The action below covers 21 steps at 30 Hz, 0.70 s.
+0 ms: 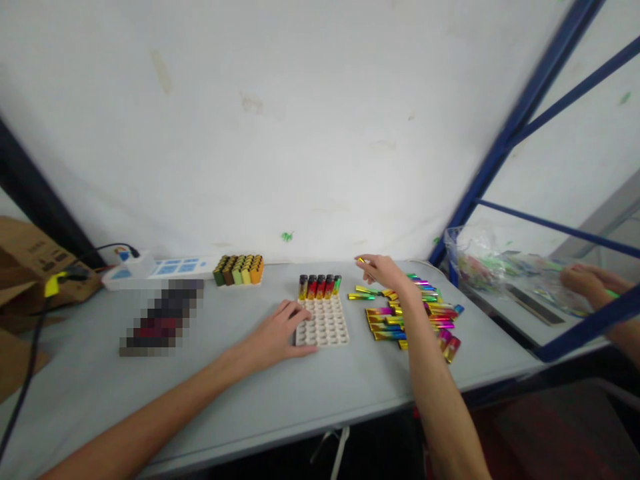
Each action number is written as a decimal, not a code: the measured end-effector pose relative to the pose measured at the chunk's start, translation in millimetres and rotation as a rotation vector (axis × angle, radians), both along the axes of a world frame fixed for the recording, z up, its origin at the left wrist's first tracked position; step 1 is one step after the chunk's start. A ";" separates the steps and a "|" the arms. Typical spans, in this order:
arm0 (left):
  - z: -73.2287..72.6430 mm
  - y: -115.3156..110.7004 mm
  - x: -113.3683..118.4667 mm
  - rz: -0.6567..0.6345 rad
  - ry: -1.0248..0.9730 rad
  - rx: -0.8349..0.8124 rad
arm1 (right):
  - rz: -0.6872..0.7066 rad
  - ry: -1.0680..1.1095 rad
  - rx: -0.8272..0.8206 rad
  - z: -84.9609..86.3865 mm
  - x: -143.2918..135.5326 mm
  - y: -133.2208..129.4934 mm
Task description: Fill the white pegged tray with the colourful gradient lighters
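A white tray (323, 323) with rows of round holes lies mid-table. Along its back edge stands a row of shiny red-and-gold lighters (321, 287) with dark tops, plus a green one at the right end. My left hand (280, 333) rests at the tray's left side, fingers spread over its edge and thumb stretched along the front. Above the table, right of the tray, my right hand (381, 271) pinches a small gold lighter (361, 261), mostly hidden by the fingers. Below that hand lies a loose pile of metallic, many-coloured lighters (390, 321), partly covered by my forearm.
Upright gold-topped lighters (239, 270) fill another tray at the back left. Near it are a power strip (175, 267), a blurred-out dark object (165, 320) and cardboard (40, 260). A blue metal frame (505, 147) bounds the right; another person's hands (590, 280) show beyond it.
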State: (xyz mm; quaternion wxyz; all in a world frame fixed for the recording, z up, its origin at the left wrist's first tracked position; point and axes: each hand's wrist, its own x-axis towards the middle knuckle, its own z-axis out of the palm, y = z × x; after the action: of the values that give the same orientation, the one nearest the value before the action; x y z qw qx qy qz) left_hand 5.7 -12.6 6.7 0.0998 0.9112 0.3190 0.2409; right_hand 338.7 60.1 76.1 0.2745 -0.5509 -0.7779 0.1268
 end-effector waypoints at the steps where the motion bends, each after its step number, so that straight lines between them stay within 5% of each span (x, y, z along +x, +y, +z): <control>1: 0.6 0.0 -0.3 -0.002 0.002 -0.004 | 0.012 0.024 0.045 2.6 -9.3 -3.5; 4: 3.4 0.2 -1.7 -0.009 0.004 -0.010 | 0.099 0.109 0.153 -0.8 -32.9 -15.5; 8: 7.8 1.4 -5.6 -0.022 0.006 -0.019 | 0.222 0.199 0.056 -15.6 -41.4 -29.6; 15: 9.6 4.0 -11.3 -0.015 0.009 -0.031 | 0.142 0.425 0.109 -9.1 -37.5 -42.5; 21: 9.5 3.6 -11.0 -0.021 0.019 -0.037 | 0.247 0.348 0.022 -19.3 -48.1 -34.2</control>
State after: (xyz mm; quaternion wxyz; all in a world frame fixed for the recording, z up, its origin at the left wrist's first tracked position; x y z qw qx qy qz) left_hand -5.3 -9.0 16.2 0.1162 0.9147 0.3148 0.2252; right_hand 290.6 25.9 56.8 0.3932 -0.4180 -0.7817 0.2441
